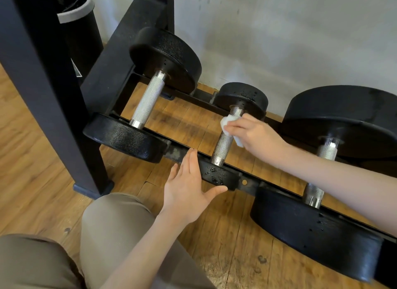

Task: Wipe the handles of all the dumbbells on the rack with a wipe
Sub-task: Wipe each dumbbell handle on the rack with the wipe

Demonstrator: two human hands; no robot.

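Rack [217, 177] of black steel sits low against a pale wall [300, 30] on a wooden floor [32, 159], carrying three dumbbells side by side across its two rails. Largest of them is the right dumbbell [318, 235], its knurled handle [326, 153] partly hidden behind the person's right forearm. Next in size, the left dumbbell [122, 136] shows its whole bare handle [148, 99]. Smallest, the middle dumbbell [242, 99] lies between them, and this is the one being worked on.

The right hand [255, 133] grips a white wipe [231, 127] folded around the far end of the middle handle [224, 143], close to the rear weight; the near part of that handle is uncovered. The left hand [189, 187] is flat, fingers straight, resting against the front rail just beside the middle dumbbell's near weight, grasping nothing.

By my reckoning the job is part-way: the middle handle is in progress, with its near stretch apparently left to do. Nothing in the view tells whether the left or right handles have been cleaned, as both look equally bright.

No brand, weight number or other writing can be read; the weights show only small dots and droplet-like specks.
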